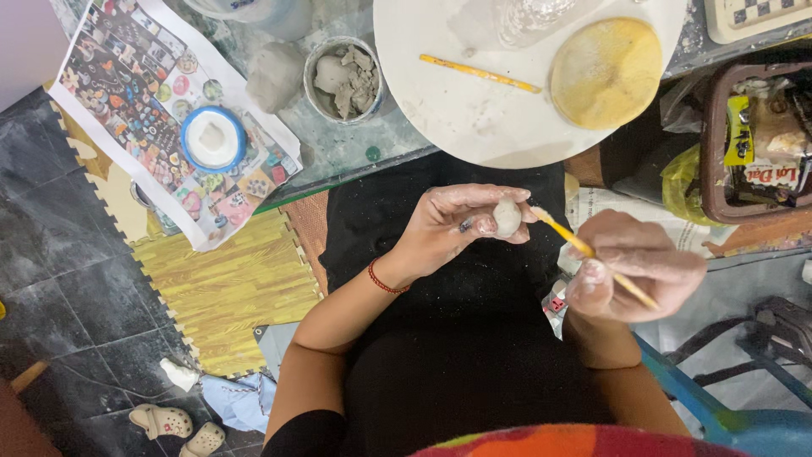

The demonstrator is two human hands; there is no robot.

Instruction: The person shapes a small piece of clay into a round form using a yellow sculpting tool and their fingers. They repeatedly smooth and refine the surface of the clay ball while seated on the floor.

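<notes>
Left hand (452,222) pinches a small clay ball (507,217), just beside the tip of a yellow tool (592,254) gripped in the right hand (634,267), seemingly touching it.

**What I saw the person wearing**

I saw clay dust smeared over both the left hand (452,222) and the right hand (630,267). A thin red bracelet circled the left wrist. Short black sleeves, black lap, multicoloured cloth below.
</notes>
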